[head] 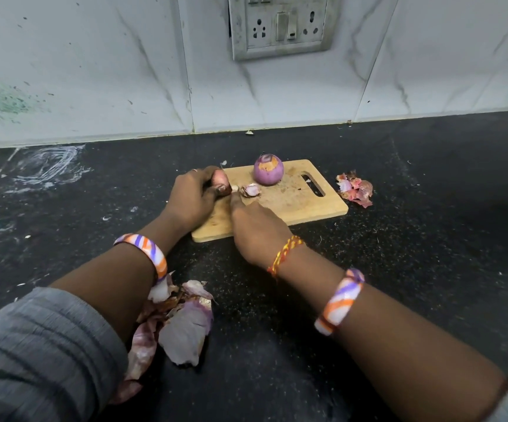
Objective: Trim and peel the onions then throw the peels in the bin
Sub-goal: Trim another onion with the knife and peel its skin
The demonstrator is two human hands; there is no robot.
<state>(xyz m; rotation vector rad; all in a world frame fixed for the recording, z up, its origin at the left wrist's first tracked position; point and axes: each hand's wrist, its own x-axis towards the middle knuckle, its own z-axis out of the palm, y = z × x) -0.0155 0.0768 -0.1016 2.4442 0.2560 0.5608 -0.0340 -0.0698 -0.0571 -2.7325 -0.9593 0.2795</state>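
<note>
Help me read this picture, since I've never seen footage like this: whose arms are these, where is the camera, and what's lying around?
There is no machine here. A person wears a wide-angle camera on the head, looking down at their own two arms over a dark counter.

The left hand grips a small unpeeled onion at the edge of a wooden cutting board. The right hand reaches toward it; whether it holds anything, such as a knife, cannot be told.

On the board stand a peeled purple onion and a cut-off piece. Peels lie in two heaps on the counter: a small one right of the board, a larger one beside the left forearm. No bin is in view. A wall socket sits above.
</note>
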